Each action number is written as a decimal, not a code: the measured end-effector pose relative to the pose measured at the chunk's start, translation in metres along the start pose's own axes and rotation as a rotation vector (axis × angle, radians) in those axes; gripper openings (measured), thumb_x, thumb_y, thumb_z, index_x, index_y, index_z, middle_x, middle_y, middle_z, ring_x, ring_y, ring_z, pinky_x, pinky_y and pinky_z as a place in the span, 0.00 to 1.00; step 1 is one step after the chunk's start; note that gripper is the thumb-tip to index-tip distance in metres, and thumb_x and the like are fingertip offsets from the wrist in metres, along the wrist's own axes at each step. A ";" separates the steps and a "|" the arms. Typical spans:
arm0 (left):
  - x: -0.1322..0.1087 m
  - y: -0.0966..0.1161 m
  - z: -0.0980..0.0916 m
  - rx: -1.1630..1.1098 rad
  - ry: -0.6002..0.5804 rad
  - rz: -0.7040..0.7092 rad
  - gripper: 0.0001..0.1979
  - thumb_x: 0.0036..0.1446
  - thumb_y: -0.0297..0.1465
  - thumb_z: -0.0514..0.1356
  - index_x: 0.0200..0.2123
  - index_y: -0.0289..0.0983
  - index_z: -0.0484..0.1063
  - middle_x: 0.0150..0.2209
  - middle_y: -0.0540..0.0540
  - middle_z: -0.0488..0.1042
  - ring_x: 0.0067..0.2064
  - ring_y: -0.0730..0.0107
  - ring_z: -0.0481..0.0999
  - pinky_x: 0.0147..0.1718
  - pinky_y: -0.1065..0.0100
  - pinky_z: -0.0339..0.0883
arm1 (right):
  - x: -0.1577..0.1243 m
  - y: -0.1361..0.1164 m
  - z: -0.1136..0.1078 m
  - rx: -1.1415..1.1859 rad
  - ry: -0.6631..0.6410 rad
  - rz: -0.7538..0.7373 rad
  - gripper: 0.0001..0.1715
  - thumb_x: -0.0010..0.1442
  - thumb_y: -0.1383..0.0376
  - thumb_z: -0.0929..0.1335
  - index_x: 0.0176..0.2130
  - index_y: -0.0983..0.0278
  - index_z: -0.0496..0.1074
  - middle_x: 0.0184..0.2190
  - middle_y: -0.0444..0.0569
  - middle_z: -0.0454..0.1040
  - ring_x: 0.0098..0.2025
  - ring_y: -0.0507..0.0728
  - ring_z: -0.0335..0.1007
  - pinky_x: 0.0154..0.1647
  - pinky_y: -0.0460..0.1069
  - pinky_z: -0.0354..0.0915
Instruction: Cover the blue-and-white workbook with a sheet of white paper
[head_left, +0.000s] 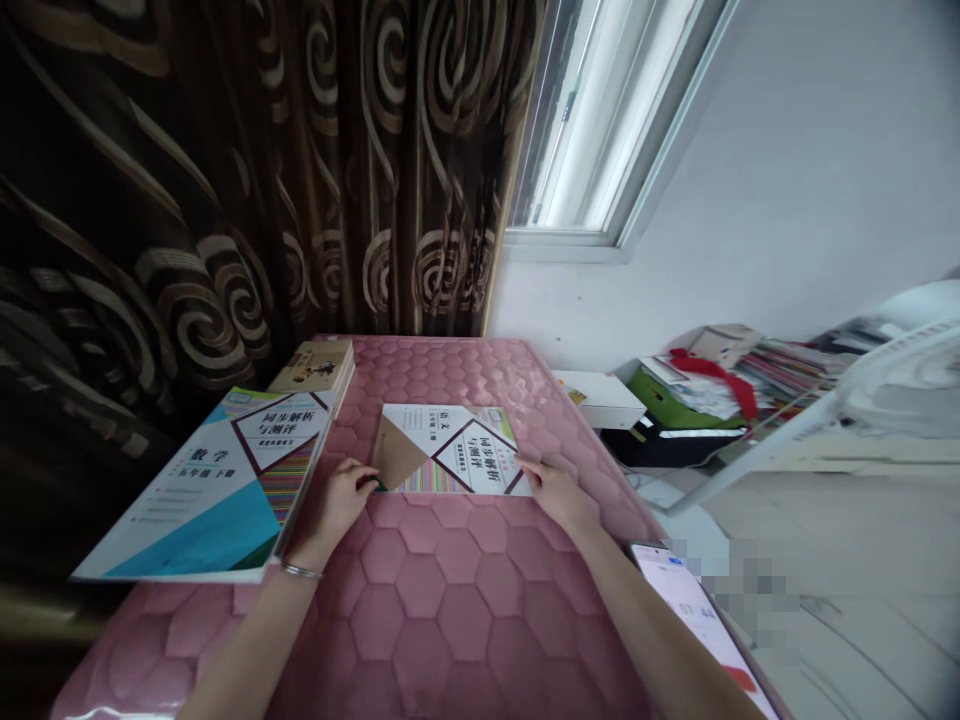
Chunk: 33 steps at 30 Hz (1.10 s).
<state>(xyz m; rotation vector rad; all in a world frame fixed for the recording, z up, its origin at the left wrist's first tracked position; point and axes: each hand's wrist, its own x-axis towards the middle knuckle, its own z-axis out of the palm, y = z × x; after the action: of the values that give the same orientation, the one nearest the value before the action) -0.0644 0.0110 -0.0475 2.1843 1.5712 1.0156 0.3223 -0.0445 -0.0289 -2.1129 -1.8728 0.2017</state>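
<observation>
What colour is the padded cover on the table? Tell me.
Pink, quilted in a hexagon pattern; the table cover shows in the head view.

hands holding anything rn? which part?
Both hands are on the middle workbook lying flat on the pink tabletop. The left hand is at its near left corner, the right hand at its near right corner. A true grip can't be told.

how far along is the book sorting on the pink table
Looks done: a stack of books sits at the table's left edge, a blue-and-white workbook on top. In hand: the left hand and right hand hold the near corners of one workbook lying flat on the pink table. Left: that book remains apart from the stack.
</observation>
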 end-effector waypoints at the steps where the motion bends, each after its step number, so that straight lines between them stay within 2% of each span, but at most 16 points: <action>1: -0.001 -0.002 -0.001 -0.003 0.004 0.007 0.07 0.50 0.28 0.63 0.35 0.41 0.78 0.34 0.48 0.73 0.38 0.68 0.74 0.40 0.67 0.68 | 0.000 0.001 0.000 -0.003 0.003 -0.010 0.24 0.66 0.64 0.57 0.56 0.55 0.71 0.41 0.50 0.78 0.39 0.55 0.74 0.41 0.46 0.65; 6: -0.003 -0.007 -0.003 -0.021 0.014 0.009 0.07 0.51 0.32 0.62 0.35 0.40 0.78 0.34 0.48 0.72 0.38 0.67 0.73 0.39 0.66 0.68 | 0.001 0.004 0.000 0.020 -0.008 -0.031 0.24 0.66 0.62 0.56 0.56 0.55 0.70 0.40 0.50 0.78 0.40 0.56 0.74 0.43 0.48 0.65; 11: -0.003 -0.007 -0.002 -0.053 0.031 0.006 0.07 0.51 0.33 0.62 0.34 0.39 0.78 0.34 0.48 0.71 0.38 0.67 0.73 0.39 0.65 0.68 | -0.009 0.005 0.001 -0.062 0.036 -0.076 0.24 0.66 0.55 0.57 0.56 0.53 0.70 0.43 0.51 0.74 0.47 0.60 0.68 0.50 0.54 0.63; 14: -0.003 -0.007 -0.002 -0.073 0.021 -0.003 0.07 0.51 0.34 0.62 0.33 0.40 0.78 0.34 0.48 0.71 0.37 0.67 0.73 0.40 0.65 0.68 | -0.018 0.004 0.007 -0.161 0.052 -0.035 0.24 0.65 0.56 0.57 0.58 0.49 0.66 0.45 0.52 0.71 0.47 0.63 0.64 0.48 0.58 0.62; 17: -0.001 -0.009 -0.001 -0.089 0.010 -0.016 0.06 0.50 0.33 0.63 0.33 0.40 0.78 0.33 0.48 0.71 0.37 0.68 0.73 0.40 0.66 0.69 | -0.023 0.003 0.012 -0.158 0.051 -0.008 0.25 0.66 0.58 0.56 0.59 0.48 0.65 0.47 0.53 0.70 0.47 0.63 0.63 0.45 0.59 0.62; 22: -0.001 -0.007 -0.008 -0.065 -0.026 -0.022 0.07 0.50 0.28 0.62 0.34 0.39 0.78 0.33 0.48 0.71 0.38 0.68 0.73 0.40 0.66 0.68 | -0.021 0.005 0.003 -0.095 0.029 0.014 0.25 0.64 0.63 0.58 0.58 0.48 0.66 0.46 0.52 0.70 0.47 0.63 0.63 0.45 0.59 0.62; 24: -0.001 0.005 -0.012 0.000 -0.029 -0.009 0.08 0.52 0.25 0.59 0.34 0.39 0.78 0.33 0.47 0.72 0.38 0.67 0.73 0.41 0.65 0.67 | -0.021 0.001 -0.003 -0.048 0.059 0.015 0.24 0.63 0.65 0.60 0.55 0.49 0.70 0.46 0.51 0.71 0.48 0.63 0.64 0.45 0.58 0.62; 26: -0.002 0.025 -0.012 0.110 -0.015 0.034 0.09 0.54 0.24 0.58 0.34 0.40 0.78 0.36 0.46 0.73 0.40 0.66 0.72 0.43 0.64 0.65 | -0.021 -0.011 -0.006 0.012 0.163 -0.038 0.21 0.62 0.66 0.61 0.49 0.51 0.75 0.46 0.49 0.73 0.48 0.62 0.65 0.46 0.57 0.62; 29: -0.004 0.064 -0.001 0.238 -0.080 0.143 0.08 0.56 0.28 0.59 0.36 0.44 0.78 0.41 0.48 0.74 0.44 0.64 0.71 0.44 0.62 0.62 | -0.020 -0.046 0.003 0.139 0.274 -0.243 0.15 0.59 0.66 0.65 0.41 0.55 0.79 0.43 0.49 0.74 0.45 0.58 0.67 0.48 0.54 0.63; 31: -0.004 0.085 0.011 0.261 -0.180 0.223 0.06 0.55 0.30 0.61 0.37 0.44 0.77 0.41 0.49 0.74 0.44 0.64 0.71 0.45 0.61 0.60 | -0.018 -0.075 0.016 0.223 0.240 -0.401 0.09 0.56 0.66 0.69 0.37 0.56 0.79 0.40 0.48 0.75 0.44 0.57 0.67 0.48 0.53 0.63; 33: -0.004 0.097 0.022 0.278 -0.232 0.263 0.05 0.54 0.30 0.62 0.35 0.43 0.77 0.39 0.49 0.74 0.44 0.65 0.70 0.45 0.61 0.59 | -0.015 -0.099 0.030 0.275 0.189 -0.477 0.07 0.54 0.67 0.71 0.34 0.57 0.79 0.39 0.47 0.75 0.44 0.57 0.67 0.48 0.52 0.63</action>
<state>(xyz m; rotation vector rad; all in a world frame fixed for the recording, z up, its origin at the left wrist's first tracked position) 0.0194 -0.0251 -0.0086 2.6422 1.4163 0.6042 0.2175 -0.0455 -0.0270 -1.4108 -2.0327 0.1327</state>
